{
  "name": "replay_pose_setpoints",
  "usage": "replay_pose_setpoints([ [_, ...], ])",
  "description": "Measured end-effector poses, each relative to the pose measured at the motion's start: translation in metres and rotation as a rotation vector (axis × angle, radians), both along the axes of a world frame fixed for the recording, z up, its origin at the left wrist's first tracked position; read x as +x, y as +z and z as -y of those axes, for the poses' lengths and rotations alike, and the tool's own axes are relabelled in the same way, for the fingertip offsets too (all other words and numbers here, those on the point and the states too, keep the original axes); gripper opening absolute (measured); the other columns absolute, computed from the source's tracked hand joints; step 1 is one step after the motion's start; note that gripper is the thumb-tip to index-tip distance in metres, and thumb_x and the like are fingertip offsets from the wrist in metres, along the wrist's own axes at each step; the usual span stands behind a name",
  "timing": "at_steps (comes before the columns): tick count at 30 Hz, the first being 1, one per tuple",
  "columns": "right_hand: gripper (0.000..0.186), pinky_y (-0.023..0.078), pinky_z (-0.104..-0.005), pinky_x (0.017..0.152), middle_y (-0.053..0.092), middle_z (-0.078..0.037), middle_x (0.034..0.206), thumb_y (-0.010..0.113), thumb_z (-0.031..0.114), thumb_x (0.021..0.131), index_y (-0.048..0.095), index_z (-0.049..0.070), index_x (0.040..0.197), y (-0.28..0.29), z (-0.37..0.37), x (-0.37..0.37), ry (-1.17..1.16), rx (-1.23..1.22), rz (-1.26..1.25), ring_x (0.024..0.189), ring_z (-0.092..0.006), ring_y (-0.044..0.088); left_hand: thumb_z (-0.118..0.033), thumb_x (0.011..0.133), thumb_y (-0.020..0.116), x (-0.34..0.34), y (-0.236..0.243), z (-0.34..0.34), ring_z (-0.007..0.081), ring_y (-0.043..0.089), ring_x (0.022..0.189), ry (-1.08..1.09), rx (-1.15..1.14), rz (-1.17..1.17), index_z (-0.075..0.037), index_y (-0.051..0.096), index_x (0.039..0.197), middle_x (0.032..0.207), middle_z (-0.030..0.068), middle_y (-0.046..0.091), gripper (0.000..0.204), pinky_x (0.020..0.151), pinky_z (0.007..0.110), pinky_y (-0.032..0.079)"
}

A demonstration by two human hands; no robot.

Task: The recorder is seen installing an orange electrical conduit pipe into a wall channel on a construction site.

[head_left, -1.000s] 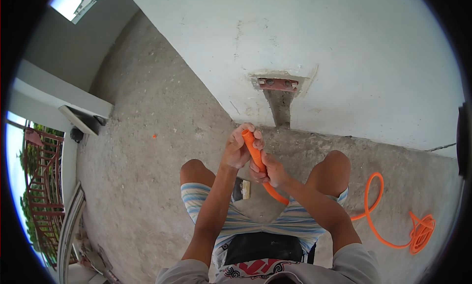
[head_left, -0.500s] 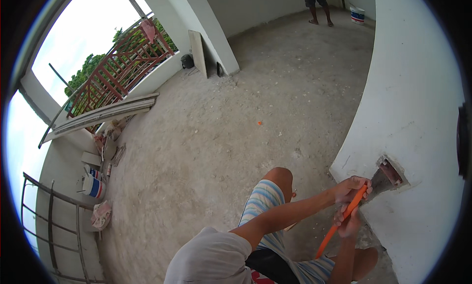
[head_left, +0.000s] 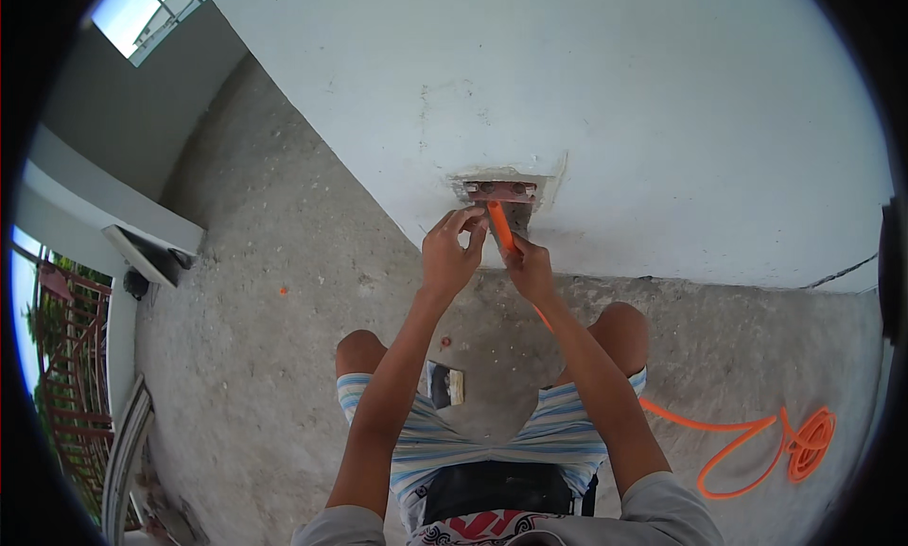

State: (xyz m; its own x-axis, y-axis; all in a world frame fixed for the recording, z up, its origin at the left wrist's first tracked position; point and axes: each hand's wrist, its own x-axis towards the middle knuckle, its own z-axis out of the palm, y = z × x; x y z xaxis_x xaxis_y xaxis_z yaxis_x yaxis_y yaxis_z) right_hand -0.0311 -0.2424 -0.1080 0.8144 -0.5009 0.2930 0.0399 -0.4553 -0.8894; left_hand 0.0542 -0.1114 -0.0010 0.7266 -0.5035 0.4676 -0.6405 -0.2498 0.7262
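I log right hand (head_left: 530, 267) gripping orange tube (head_left: 501, 226) near its tip, presumably for control — left hand (head_left: 452, 253) half-curled alongside, contact unclear; slot (head_left: 521, 217) behind, at lower edge of wall (head_left: 662, 168).

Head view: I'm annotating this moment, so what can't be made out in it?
All in the head view:
Orange flexible conduit: its gripped stretch is hidden by the right hand.
Left hand: the gap is too small to tell whether its fingertips touch the conduit.
Red wall box: interior too small and shadowed.
Gray right sleeve: cut off by the lower edge.
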Motion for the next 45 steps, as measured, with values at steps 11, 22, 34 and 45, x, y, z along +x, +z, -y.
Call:
replay_pose_setpoints([
  [11, 0.012, 0.046, -0.0507, 0.057, 0.061, -0.023, 0.072, 0.064, 0.009, 0.081, 0.059, 0.002, 0.087, -0.002, 0.0, 0.033, -0.215, -0.291, 0.053, 0.067, -0.0438, 0.06, -0.016, 0.084, 0.064, 0.007, 0.018, 0.006, 0.0249, 0.068, 0.073, 0.067, 0.346, 0.268, -0.005, 0.061, 0.117, 0.087, 0.0087, 0.07, 0.035, 0.068, 0.037, 0.053],
  [22, 0.015, 0.047, -0.0506, 0.056, 0.062, -0.02, 0.073, 0.065, 0.009, 0.079, 0.057, 0.004, 0.09, -0.01, -0.005, 0.038, -0.282, -0.265, 0.201, 0.065, -0.0429, 0.06, -0.021, 0.083, 0.063, -0.005, 0.03, 0.01, 0.0304, 0.066, 0.064, 0.047, 0.622, 0.255, -0.005, 0.041, 0.138, 0.072, 0.0074, 0.069, 0.062, 0.063, 0.041, 0.054],
  [34, 0.019, 0.047, -0.0509, 0.055, 0.062, -0.019, 0.071, 0.064, 0.013, 0.081, 0.061, 0.005, 0.098, -0.016, -0.006, 0.05, -0.313, -0.25, 0.218, 0.064, -0.0419, 0.061, -0.02, 0.073, 0.062, -0.004, 0.031, 0.024, 0.0343, 0.066, 0.066, -0.05, 0.524, -0.04, 0.001, 0.038, 0.138, 0.069, 0.0123, 0.068, 0.072, 0.065, 0.044, 0.054],
  [45, 0.021, 0.047, -0.0494, 0.051, 0.059, -0.02, 0.061, 0.062, 0.021, 0.084, 0.063, 0.007, 0.1, -0.022, -0.005, 0.055, -0.32, -0.294, 0.149, 0.058, -0.0407, 0.061, -0.018, 0.07, 0.061, -0.017, 0.011, 0.035, 0.0354, 0.064, 0.059, 0.075, 0.714, 0.29, 0.011, 0.033, 0.137, 0.062, 0.0171, 0.062, 0.078, 0.055, 0.043, 0.052],
])
